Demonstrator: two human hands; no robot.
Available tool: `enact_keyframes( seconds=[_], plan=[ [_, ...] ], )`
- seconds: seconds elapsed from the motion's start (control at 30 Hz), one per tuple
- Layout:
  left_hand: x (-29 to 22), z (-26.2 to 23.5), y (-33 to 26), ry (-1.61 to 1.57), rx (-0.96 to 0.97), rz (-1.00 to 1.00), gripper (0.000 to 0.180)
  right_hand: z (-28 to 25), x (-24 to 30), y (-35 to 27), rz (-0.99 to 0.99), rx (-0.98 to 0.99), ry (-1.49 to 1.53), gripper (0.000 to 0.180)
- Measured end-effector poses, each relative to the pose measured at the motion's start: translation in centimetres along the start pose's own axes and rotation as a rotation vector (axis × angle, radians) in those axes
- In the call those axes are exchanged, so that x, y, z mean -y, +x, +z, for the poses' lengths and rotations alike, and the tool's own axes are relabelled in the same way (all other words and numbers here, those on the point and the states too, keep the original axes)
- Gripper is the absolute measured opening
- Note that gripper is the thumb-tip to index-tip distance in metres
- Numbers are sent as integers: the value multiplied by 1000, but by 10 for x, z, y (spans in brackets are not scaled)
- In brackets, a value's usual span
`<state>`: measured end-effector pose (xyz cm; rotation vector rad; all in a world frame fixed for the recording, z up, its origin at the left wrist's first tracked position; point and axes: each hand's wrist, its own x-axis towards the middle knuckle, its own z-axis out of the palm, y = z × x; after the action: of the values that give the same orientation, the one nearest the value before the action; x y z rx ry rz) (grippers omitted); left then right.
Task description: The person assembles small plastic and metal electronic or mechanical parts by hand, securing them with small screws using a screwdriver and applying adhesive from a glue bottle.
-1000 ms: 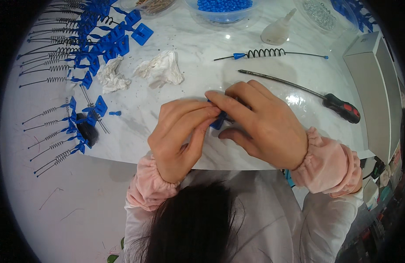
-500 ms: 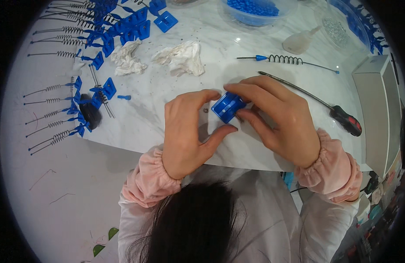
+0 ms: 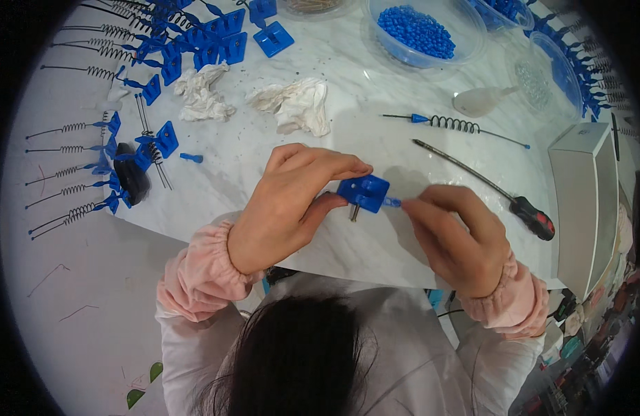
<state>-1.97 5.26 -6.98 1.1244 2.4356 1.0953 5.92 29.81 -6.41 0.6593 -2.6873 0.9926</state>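
My left hand (image 3: pixel 289 201) pinches a square blue plastic base (image 3: pixel 365 193) between thumb and fingers, a little in front of my body. From the base's near side a metal screw (image 3: pixel 355 213) sticks out. My right hand (image 3: pixel 459 239) has thumb and fingertips closed on a small blue plastic piece (image 3: pixel 391 202), whose narrow end meets or nearly meets the base's right side; whether they are joined I cannot tell. Beyond my hands lies a black spring wire with a blue cone (image 3: pixel 418 118). A long screwdriver (image 3: pixel 531 218) rests to the right.
Finished-looking blue pieces with spring wires (image 3: pixel 171 66) crowd the left edge. Two crumpled white tissues (image 3: pixel 292 107) lie behind my hands. A tub of blue beads (image 3: pixel 472 52) stands at the back, near a clear dropper bottle (image 3: pixel 481 101). A white box (image 3: pixel 566 208) stands upright at the right.
The base has passed from my right hand's grip to my left hand's and turned, showing its screw. My right hand has moved right and down and now pinches the small blue piece.
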Motion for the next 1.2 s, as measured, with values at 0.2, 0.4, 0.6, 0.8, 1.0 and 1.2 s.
enact_keyframes(
  seconds=[0.2,0.4,0.6,0.8,1.0,1.2],
  plan=[
    [-4,3,-1,-78,-69,20,59,-10,-2,-7,-227,-72,201,37],
    [-7,6,1,12,-91,31,66,-11,-3,-6,-237,-76,134,34],
    [0,18,1,106,-75,121,66,-12,-1,0,-83,-35,155,32],
    [-2,16,1,19,-77,132,63,-2,-10,13,375,-3,593,31],
    [-5,17,-5,109,-145,85,58,3,-12,27,222,43,449,27],
    [-4,27,-10,54,-243,97,47,4,-17,30,46,43,296,26]
  ],
)
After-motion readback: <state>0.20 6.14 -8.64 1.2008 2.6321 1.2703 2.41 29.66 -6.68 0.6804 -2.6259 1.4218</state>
